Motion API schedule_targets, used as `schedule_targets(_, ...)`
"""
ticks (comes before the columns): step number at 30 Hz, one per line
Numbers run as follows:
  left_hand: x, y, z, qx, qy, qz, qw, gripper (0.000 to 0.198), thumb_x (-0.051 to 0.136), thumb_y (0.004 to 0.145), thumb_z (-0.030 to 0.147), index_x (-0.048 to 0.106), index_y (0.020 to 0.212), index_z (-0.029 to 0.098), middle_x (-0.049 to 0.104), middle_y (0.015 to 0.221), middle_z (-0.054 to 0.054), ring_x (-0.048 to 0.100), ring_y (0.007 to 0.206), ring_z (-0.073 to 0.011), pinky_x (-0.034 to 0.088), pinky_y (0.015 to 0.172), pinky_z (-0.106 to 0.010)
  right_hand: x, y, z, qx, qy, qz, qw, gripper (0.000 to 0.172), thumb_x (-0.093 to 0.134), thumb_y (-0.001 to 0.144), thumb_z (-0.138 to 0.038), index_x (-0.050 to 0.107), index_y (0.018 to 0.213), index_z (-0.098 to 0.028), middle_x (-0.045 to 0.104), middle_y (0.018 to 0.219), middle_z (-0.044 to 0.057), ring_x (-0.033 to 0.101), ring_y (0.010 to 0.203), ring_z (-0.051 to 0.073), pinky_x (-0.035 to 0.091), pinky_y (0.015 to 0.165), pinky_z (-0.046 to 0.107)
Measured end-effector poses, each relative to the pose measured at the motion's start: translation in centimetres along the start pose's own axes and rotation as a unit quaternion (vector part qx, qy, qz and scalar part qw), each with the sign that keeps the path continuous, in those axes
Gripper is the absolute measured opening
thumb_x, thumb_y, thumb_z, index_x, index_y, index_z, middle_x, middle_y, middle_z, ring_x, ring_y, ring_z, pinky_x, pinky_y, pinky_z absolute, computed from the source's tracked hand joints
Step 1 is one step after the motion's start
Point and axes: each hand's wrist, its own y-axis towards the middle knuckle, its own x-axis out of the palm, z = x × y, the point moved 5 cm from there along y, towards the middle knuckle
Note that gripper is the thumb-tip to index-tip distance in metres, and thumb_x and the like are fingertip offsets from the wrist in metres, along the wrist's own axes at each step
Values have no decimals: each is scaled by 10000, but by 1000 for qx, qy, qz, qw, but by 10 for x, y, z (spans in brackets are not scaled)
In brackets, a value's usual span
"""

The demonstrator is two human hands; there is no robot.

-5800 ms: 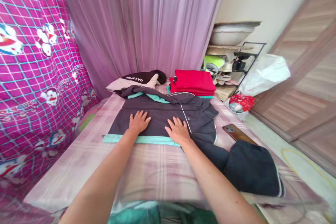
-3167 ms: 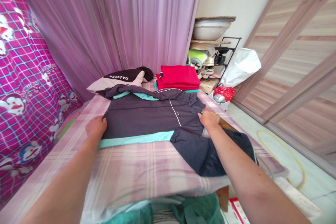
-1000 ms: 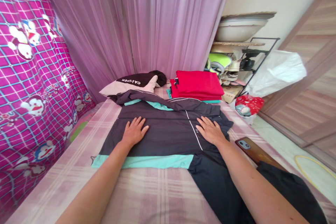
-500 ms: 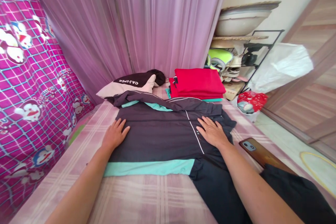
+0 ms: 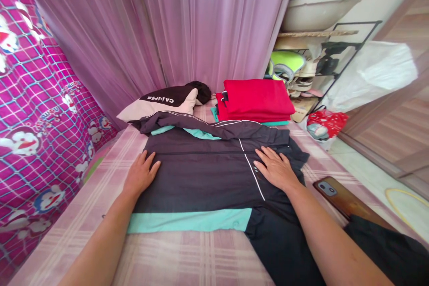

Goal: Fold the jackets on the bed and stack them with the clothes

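Note:
A dark jacket point(image 5: 201, 174) with a teal strip and thin white piping lies spread on the plaid bedsheet point(image 5: 181, 259). Its far side is bunched up, showing teal lining, and one sleeve point(image 5: 278, 241) runs toward me on the right. My left hand point(image 5: 140, 172) rests flat on the jacket's left edge with its fingers apart. On the right part, just past the white line, my right hand point(image 5: 275, 167) lies flat too, fingers spread. Neither hand grips the cloth. A phone point(image 5: 338, 196) in a brown case lies right of my right forearm, partly covered by dark cloth.
Behind the jacket are a folded red stack point(image 5: 258, 98) and a black-and-white CAMPER item point(image 5: 161, 100). A purple curtain point(image 5: 201, 22) hangs at the back, a pink cartoon-print cloth point(image 5: 30, 111) at left. A shoe rack point(image 5: 348, 67) and bags point(image 5: 326, 123) stand right of the bed.
The view has shifted slightly, so the bed and jacket appear a little larger. Both hands stay flat on the jacket in nearly the same places.

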Motion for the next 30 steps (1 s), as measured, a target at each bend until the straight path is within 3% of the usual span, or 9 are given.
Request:
schedule_targets(5, -10, -1, -6, -51, -29, -3, 998, 624, 305, 971, 452, 516, 1424, 79, 479, 1522, -188, 462, 1396, -308, 344, 1181, -424, 0, 0, 0, 2, 1, 0, 1000, 587, 253, 1007, -504, 472, 1495, -261, 411, 1585, 79, 340, 1466, 262, 279, 1171, 524)
schedule_targets(12, -29, -2, -18, -117, -18, -41, 992, 556, 292, 973, 410, 569, 1359, 121, 625, 1381, -156, 587, 1255, -317, 456, 1057, -438, -3, -1, -2, -1, 3, 0, 1000, 591, 262, 1004, -486, 476, 1492, -231, 413, 1582, 95, 342, 1466, 260, 284, 1168, 528)
schedule_targets(19, -25, 0, -23, -120, -25, -15, 992, 548, 308, 955, 405, 622, 1308, 127, 654, 1339, -153, 592, 1243, -304, 457, 1049, -416, -3, -1, -3, 0, 5, -1, 1000, 584, 265, 1001, -484, 487, 1484, -241, 420, 1579, 89, 350, 1463, 260, 286, 1168, 528)
schedule_targets(23, -25, 10, -36, -161, -40, -1, 986, 531, 326, 943, 430, 698, 1203, 156, 648, 1350, -151, 583, 1254, -312, 457, 1042, -422, -2, 0, -3, -3, 8, 3, 1000, 587, 268, 996, -472, 490, 1482, -228, 423, 1575, 99, 350, 1461, 270, 287, 1167, 537)
schedule_targets(30, -25, 35, -52, -246, -46, -90, 964, 498, 467, 860, 522, 724, 1171, 230, 720, 1227, -137, 655, 1133, -358, 524, 852, -447, 1, 0, -1, -5, 10, 15, 1000, 574, 286, 988, -464, 495, 1477, -248, 432, 1572, 85, 358, 1454, 279, 292, 1163, 543)
